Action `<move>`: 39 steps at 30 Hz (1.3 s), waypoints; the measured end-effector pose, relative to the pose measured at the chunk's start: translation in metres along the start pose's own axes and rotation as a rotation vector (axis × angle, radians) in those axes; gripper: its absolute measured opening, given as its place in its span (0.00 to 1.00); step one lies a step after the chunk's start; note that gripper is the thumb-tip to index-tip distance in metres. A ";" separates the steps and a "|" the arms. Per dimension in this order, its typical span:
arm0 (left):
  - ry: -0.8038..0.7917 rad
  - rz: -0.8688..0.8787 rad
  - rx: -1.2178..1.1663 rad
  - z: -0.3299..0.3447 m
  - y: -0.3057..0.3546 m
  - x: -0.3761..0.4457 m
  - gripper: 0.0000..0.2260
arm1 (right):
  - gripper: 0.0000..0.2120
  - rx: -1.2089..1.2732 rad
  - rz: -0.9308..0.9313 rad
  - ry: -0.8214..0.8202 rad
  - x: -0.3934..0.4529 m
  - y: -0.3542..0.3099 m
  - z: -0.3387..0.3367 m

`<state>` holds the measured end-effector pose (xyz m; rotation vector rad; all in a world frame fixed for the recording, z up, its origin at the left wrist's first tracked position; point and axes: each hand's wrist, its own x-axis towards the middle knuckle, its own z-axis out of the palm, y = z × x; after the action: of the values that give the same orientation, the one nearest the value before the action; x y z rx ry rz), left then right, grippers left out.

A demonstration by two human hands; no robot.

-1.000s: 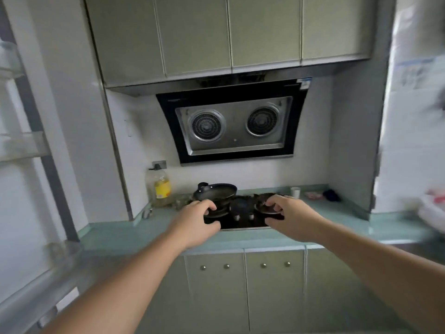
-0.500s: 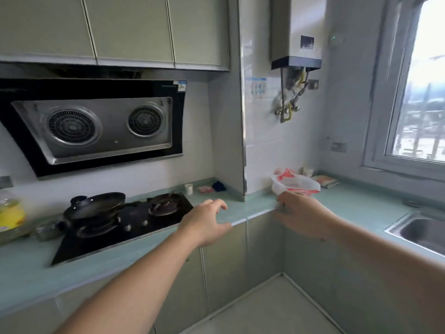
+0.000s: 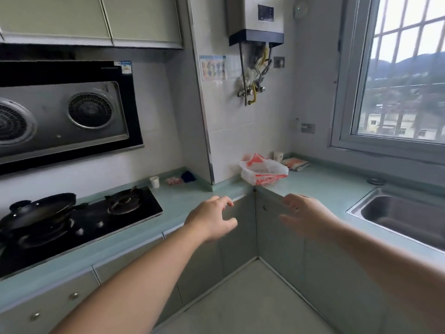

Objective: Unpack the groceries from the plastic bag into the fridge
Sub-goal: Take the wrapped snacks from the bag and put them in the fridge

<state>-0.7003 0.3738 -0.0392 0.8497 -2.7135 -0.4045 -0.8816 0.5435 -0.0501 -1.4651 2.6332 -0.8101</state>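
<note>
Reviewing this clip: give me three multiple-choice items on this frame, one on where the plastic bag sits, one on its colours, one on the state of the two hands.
1. Where is the plastic bag?
A. In the sink
B. On the countertop in the corner
C. On the stove

2. What colours is the bag?
A. White with red print
B. Plain black
C. Blue with yellow print

3. What are the left hand and right hand doing?
A. Both grip the bag
B. One holds a pan
C. Both are open and hold nothing

Answers: 1 B, it lies on the green countertop by the wall corner. 2 A, red marks show on white plastic. 3 C, fingers are spread, short of the bag.
</note>
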 end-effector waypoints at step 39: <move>-0.221 0.017 -0.019 0.178 -0.086 0.553 0.18 | 0.17 0.171 0.199 -0.158 0.506 0.231 0.106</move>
<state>-1.1538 0.0141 -0.1394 0.8201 -2.9099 -0.5494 -1.3187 0.1925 -0.1308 -1.1530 2.4734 -0.8378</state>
